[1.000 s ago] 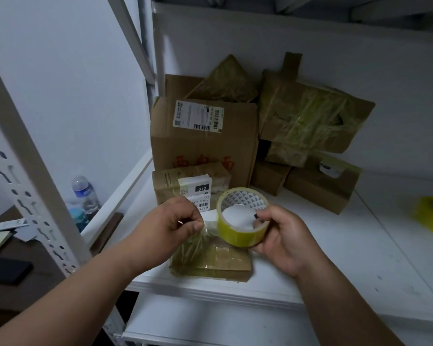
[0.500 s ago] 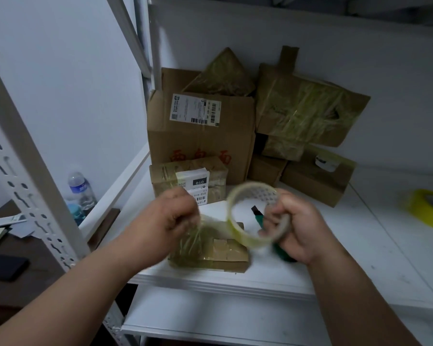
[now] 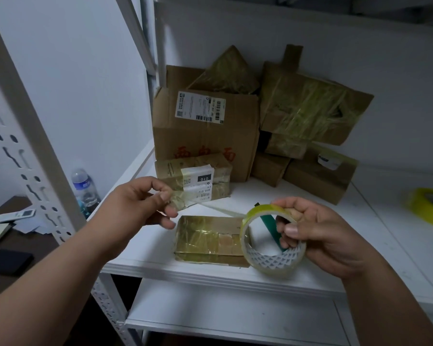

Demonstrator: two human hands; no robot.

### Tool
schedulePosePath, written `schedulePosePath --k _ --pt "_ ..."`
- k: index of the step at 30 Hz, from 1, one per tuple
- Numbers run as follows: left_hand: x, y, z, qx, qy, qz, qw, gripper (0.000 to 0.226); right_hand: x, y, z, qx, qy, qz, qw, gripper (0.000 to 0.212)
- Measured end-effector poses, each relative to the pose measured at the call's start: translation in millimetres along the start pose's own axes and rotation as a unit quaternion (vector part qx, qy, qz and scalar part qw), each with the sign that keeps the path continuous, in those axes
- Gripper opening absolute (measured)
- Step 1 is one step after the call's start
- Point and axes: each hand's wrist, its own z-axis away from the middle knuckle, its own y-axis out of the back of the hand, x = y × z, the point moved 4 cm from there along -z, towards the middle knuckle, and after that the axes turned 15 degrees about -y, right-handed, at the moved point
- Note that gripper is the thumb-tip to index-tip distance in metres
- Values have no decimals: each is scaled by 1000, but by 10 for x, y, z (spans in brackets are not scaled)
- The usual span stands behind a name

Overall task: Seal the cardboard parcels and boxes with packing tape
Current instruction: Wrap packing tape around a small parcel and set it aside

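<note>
Head view. The right hand (image 3: 318,236) grips a roll of clear yellowish packing tape (image 3: 273,242), its fingers (image 3: 289,229) curled through the core and over the rim, so the roll can turn as tape pays out. A green-handled tool (image 3: 269,222), probably a cutter, shows through the roll; whether this hand also holds it cannot be told. The left hand (image 3: 140,204) pinches the free end of the tape between thumb and fingertips, held up and to the left of the roll. A drawn strip of tape (image 3: 218,208) spans between the two hands, above the small flat parcel (image 3: 210,237), apparently to be laid across it.

That parcel lies near the front edge of the white shelf (image 3: 273,191), between the hands, already carrying tape across its top. Judgement: the strip is not yet applied.

Behind stand a labelled small box (image 3: 193,174), a large carton (image 3: 205,131) and further taped parcels (image 3: 308,106). A second yellow tape roll (image 3: 428,204) lies well apart at the right.
</note>
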Motion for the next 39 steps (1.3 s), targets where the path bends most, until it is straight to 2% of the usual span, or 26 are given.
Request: schedulePosePath --k 2,5,11,13,16,18,20,21,25,28,32,35,39 --pt "-10 -33 15 27 11 47 998 9 -3 -15 27 14 -6 38 999 90" --pt "-61 -42 31 51 23 119 991 9 -2 -46 63 38 -10 94 995 72" --pt "-135 -49 55 70 48 166 983 13 55 -103 134 44 -9 139 989 62" --pt "-152 -80 44 79 67 181 978 14 93 -117 136 36 -9 140 989 64" --pt "-181 -118 8 86 83 176 977 18 152 -132 155 32 -17 136 990 79" --pt "-198 -135 -35 90 85 158 980 6 191 -150 192 23 -21 130 991 87" --pt "-219 -153 -92 94 85 144 981 8 236 -184 242 10 -28 108 994 85" --pt "-227 -164 -126 91 86 135 983 10 267 -201 261 7 -32 90 995 77" --pt "-248 -294 -261 53 84 100 990 15 459 -260 290 21 -63 73 995 37" --pt "-267 -437 -371 22 73 71 995 19 601 -285 292 31 -98 75 992 23" --pt "-309 -611 -518 -37 56 9 998 26 789 -363 286 30 -139 85 986 22" --pt "-349 -736 -591 -91 39 -36 994 28 910 -446 253 36 -147 76 986 42" --pt "-413 -872 -682 -137 26 -66 988 27 1003 -545 217 44 -147 105 982 38"
